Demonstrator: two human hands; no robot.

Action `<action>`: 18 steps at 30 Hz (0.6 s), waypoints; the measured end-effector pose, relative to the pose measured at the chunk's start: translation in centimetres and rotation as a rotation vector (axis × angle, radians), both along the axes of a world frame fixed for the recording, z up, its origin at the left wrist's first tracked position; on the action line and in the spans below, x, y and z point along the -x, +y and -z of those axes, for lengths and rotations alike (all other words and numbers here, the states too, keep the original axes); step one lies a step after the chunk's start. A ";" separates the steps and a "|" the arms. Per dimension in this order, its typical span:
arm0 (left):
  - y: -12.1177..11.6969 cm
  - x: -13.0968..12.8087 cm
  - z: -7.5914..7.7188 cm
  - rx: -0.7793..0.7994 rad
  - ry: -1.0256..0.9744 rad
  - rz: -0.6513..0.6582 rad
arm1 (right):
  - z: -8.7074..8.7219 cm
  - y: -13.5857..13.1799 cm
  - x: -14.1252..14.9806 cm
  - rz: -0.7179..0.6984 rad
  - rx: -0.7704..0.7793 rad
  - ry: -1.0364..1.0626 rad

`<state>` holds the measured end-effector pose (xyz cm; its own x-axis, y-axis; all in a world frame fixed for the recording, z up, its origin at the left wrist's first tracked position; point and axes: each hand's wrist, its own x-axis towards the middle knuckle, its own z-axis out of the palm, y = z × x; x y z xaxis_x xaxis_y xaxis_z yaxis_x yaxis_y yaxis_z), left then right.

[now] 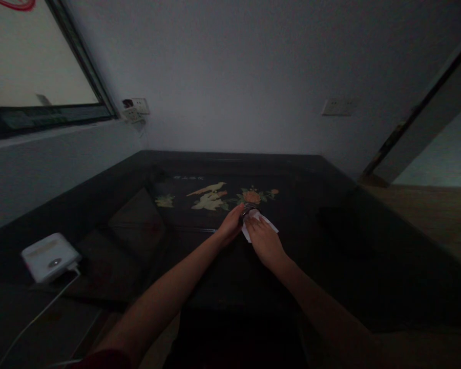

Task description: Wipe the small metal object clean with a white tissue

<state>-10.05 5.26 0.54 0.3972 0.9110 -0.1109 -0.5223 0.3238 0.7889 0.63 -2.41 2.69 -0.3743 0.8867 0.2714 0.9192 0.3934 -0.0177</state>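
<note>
My left hand (230,224) is closed around the side of a small dark, glossy object (249,207); the dim light hides its exact kind. A white tissue or cloth (270,222) lies under the fingers of my right hand (265,240), which press it against the near side of that object. Both hands meet just above the black glossy table (223,271), in front of a printed bird and flower picture (211,197). The fingertips of my left hand are partly hidden behind the dark object.
At the left of the table stands a white box-shaped device (50,256) with a white cable (38,315). Behind the table is a pale wall (230,87) with sockets (140,106) and a switch plate (340,106). A window (42,56) is at upper left.
</note>
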 end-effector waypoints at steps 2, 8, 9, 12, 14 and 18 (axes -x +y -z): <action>-0.1 0.0 -0.1 0.011 0.019 -0.019 | 0.0 -0.1 0.1 0.019 0.019 0.072; -0.5 0.5 -0.4 0.002 0.064 -0.013 | 0.5 0.8 -0.5 -0.045 0.247 0.675; -0.6 0.6 -0.4 0.000 0.067 -0.011 | 0.7 1.0 -0.5 -0.053 0.292 0.814; -0.5 0.5 -0.3 -0.013 0.056 -0.017 | 1.3 1.6 -0.4 -0.068 0.390 1.195; -0.4 0.4 -0.2 -0.020 0.033 -0.027 | 1.5 1.8 -0.3 -0.068 0.428 1.332; -0.2 0.3 -0.1 -0.008 0.029 -0.027 | 1.2 1.7 -0.5 -0.063 0.407 1.194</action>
